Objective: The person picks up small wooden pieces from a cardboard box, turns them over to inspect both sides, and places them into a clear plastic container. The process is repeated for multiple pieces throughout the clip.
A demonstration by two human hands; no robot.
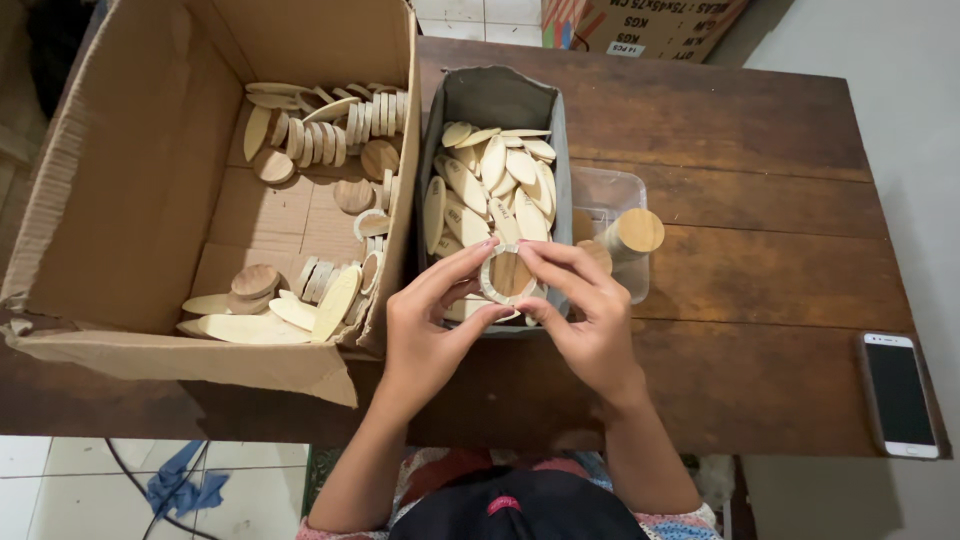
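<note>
Both hands hold a round wooden disc [509, 273] with a pale rim, over the near end of a grey fabric bin [497, 95]. My left hand [435, 325] grips its left and lower edge with thumb and fingers. My right hand [585, 310] pinches its right edge. The bin is filled with several pale oval wooden pieces [490, 185]. The disc stands upright, its face toward the camera.
A large open cardboard box [130, 190] at left holds several wooden ovals and round discs. A clear plastic tub [615, 195] with a cork-topped item [634, 233] sits right of the bin. A white phone [900, 393] lies at the dark wooden table's [760, 280] right edge.
</note>
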